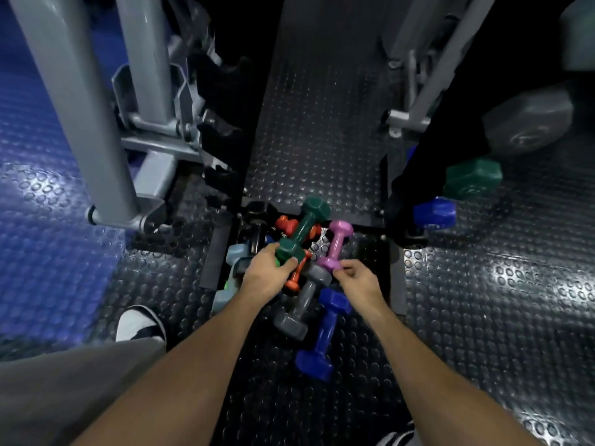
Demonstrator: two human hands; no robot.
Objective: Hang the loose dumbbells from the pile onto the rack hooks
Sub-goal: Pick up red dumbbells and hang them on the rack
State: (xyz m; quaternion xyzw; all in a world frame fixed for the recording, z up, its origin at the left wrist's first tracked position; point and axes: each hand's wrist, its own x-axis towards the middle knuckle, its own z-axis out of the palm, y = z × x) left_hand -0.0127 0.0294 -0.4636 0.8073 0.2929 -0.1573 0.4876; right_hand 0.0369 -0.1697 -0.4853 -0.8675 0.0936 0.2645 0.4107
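While outstretched, hands (267, 272) on dumbbells (302, 230).

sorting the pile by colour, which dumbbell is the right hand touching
The pink dumbbell: the right hand pinches its near head. It is the only pink one; the left hand grips a green dumbbell.

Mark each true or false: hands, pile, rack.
1. The left hand grips the green dumbbell by its near head. True.
2. The right hand holds the blue dumbbell. False: it pinches the pink dumbbell; the blue one lies on the floor.
3. A grey dumbbell lies in the pile. True.
4. The rack's right side carries no dumbbells. False: a green and a blue head show there.
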